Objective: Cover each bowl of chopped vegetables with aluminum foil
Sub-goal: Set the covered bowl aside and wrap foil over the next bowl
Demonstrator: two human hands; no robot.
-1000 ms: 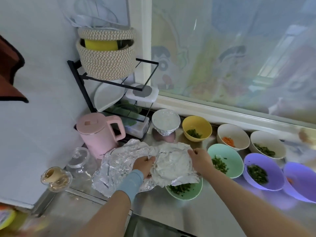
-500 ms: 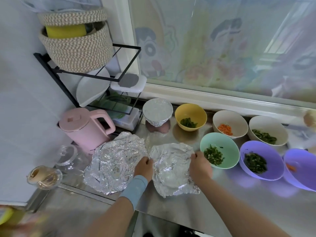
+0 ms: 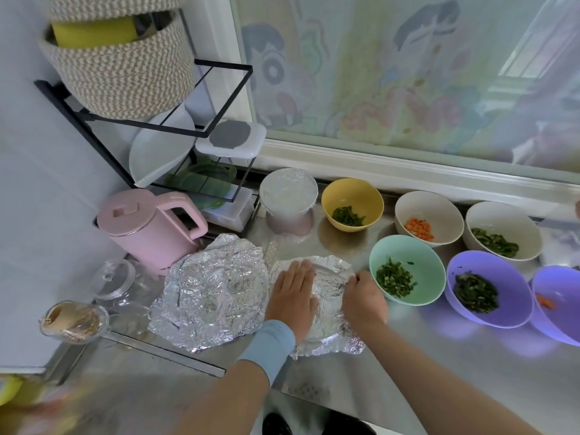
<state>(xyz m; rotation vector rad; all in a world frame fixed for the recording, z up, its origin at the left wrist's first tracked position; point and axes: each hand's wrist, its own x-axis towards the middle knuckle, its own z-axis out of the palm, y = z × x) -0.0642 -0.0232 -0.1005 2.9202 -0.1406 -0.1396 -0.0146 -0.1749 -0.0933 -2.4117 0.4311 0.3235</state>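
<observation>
Low in the centre of the frame, a foil sheet [image 3: 329, 277] is being pressed down on the worktop [image 3: 345, 372], presumably over a bowl that is hidden beneath it. The left hand [image 3: 293, 296] is laid flat on top, its fingers straight and released, while the sheet's right edge is pinched by the curled fingers [image 3: 356, 279] of the right hand [image 3: 365, 304]. The step in hand is judged to be the moulding of this cover; next, the loose edges would need to be crimped down all round the rim. Half a second ago both hands were curled at the sheet's sides; the left has since been spread on top. A spare crumpled foil [image 3: 216, 290] lies just to the left. Further up, six bowls are seen uncovered, from the mint bowl [image 3: 420, 262] beside the right hand to the yellow bowl [image 3: 351, 193], and one foil-covered bowl [image 3: 288, 194] stands at the back.
</observation>
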